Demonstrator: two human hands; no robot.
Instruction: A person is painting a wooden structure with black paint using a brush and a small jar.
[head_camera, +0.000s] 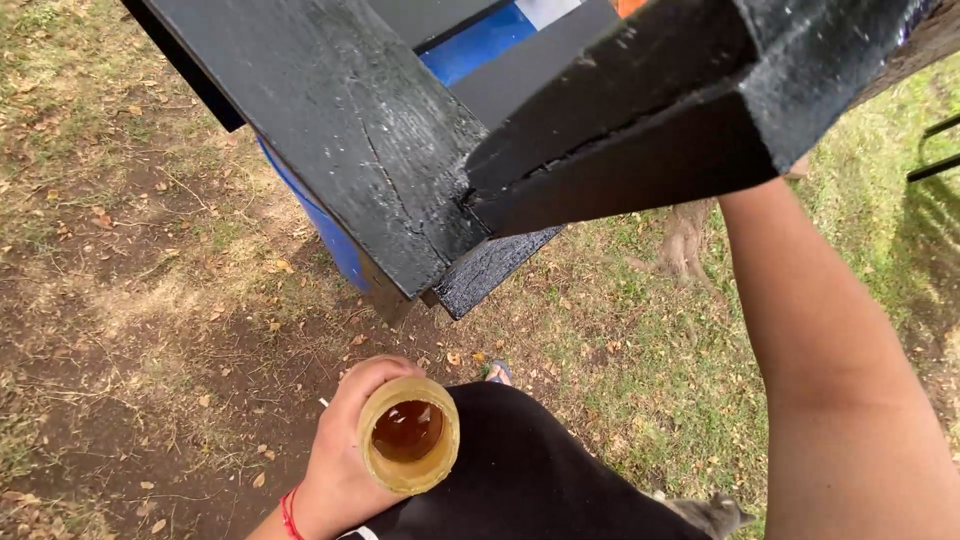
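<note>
My left hand (335, 465) grips a round yellowish container (408, 436) with amber-brown liquid inside, held low near my dark-clothed leg. A red cord circles that wrist. My right arm (830, 340) reaches up and away behind a black-painted wooden frame (640, 130); the right hand itself is hidden behind the wood. The black boards meet at a corner joint just above the container.
A blue barrel or panel (330, 225) sits under the black boards. The ground is dry dirt with dead leaves on the left and short grass (620, 360) on the right. A tree root shows behind the frame. Black metal bars (935, 150) stand at the right edge.
</note>
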